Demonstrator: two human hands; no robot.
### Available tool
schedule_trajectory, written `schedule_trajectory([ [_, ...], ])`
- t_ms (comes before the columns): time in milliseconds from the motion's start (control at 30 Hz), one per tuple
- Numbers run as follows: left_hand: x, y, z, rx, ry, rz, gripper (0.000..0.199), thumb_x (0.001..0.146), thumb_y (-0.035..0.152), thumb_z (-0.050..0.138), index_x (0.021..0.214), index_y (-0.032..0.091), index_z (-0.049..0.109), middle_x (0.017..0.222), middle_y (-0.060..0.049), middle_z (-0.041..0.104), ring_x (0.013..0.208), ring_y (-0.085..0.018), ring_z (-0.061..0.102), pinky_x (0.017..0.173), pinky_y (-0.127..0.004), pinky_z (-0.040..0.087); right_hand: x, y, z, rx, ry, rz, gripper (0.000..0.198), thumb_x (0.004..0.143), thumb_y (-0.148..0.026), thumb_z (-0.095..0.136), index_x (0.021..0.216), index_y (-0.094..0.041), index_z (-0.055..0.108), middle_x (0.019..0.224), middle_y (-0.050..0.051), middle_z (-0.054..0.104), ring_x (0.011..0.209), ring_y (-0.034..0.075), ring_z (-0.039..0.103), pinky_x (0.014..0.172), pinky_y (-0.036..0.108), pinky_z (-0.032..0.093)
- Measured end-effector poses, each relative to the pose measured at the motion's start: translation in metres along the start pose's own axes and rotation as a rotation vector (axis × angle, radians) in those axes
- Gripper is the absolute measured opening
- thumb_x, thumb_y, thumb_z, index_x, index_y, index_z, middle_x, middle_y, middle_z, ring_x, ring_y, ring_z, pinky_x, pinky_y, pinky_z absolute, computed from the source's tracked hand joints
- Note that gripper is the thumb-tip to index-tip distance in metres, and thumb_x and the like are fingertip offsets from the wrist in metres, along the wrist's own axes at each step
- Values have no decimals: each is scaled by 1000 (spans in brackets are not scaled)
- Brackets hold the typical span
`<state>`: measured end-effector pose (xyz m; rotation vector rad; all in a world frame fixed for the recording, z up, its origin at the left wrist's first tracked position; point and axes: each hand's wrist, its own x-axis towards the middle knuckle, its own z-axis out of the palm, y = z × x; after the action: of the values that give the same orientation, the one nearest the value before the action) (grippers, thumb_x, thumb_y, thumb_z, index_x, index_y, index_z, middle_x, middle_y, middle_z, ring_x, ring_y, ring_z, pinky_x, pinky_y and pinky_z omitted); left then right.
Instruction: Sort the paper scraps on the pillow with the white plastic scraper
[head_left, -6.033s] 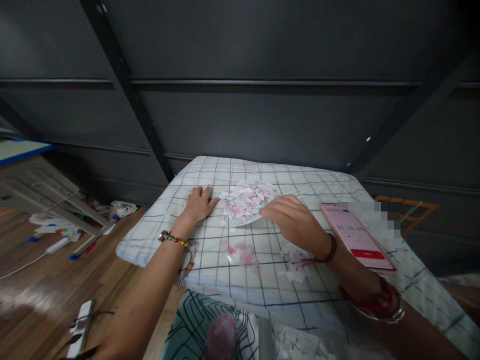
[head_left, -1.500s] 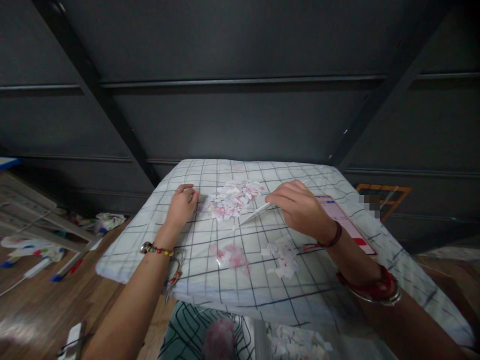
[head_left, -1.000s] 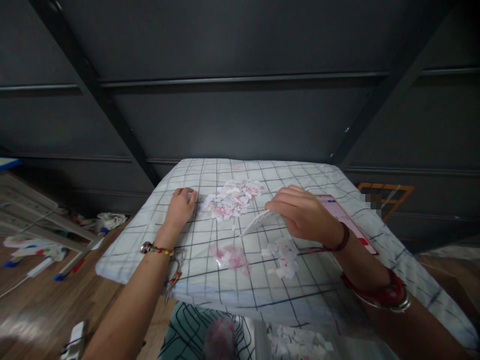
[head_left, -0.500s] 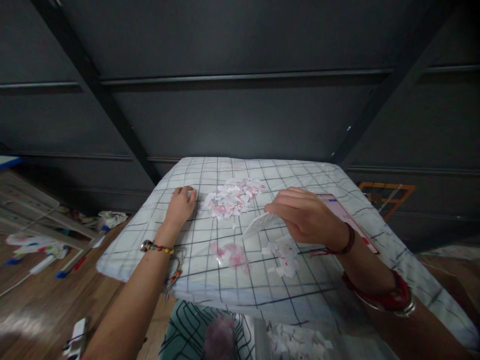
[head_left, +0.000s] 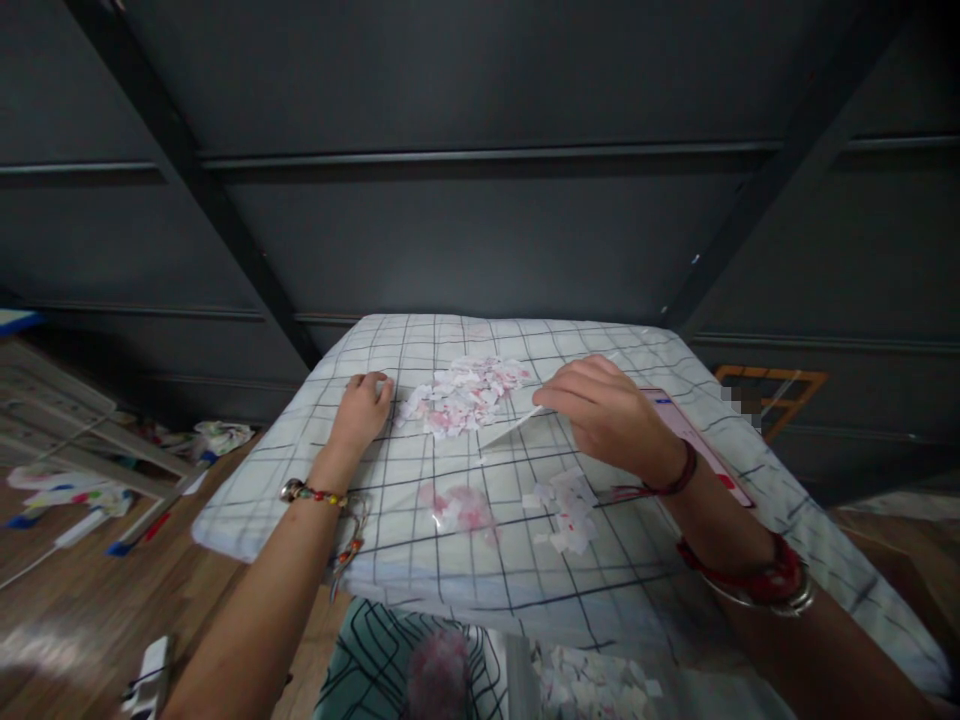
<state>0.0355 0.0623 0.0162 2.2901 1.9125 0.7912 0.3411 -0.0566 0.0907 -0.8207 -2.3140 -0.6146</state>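
paper scraps [head_left: 463, 396]: white, pink-flecked | right hand [head_left: 606, 412]: pinching white card [head_left: 513, 427] | left hand [head_left: 361, 412]: loosely curled

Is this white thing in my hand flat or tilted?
Tilted: the white thing slants up from near the cloth to your right hand.

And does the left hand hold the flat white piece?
No, the right hand holds the flat white piece; the left hand is beside paper scraps.
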Motion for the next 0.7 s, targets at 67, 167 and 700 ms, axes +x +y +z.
schedule_trajectory([
  [67, 0, 0, 0, 0, 5, 0, 43, 88, 36, 33, 110, 9, 60, 110, -17, 62, 111, -27, 53, 103, -41, 40, 0, 0, 4, 33, 0, -12, 33, 80, 3, 37, 84, -20, 60, 76, 1, 64, 77, 16, 53, 73, 30, 40],
  [167, 0, 1, -1, -4, 3, 2, 42, 88, 35, 33, 108, 9, 60, 110, -17, 63, 113, -28, 53, 103, -42, 39, -2, 6, 7, 113, -9, -20, 35, 80, 5, 35, 85, -19, 61, 79, 2, 65, 79, 16, 54, 76, 30, 42],
  [700, 0, 1, -1, -56, 3, 26, 39, 88, 36, 36, 105, 11, 60, 107, -16, 63, 110, -28, 54, 102, -44, 40, -12, 30, -13, 187, -104, 35, 37, 71, 6, 35, 80, -19, 60, 74, 1, 63, 76, 15, 57, 78, 29, 47],
])
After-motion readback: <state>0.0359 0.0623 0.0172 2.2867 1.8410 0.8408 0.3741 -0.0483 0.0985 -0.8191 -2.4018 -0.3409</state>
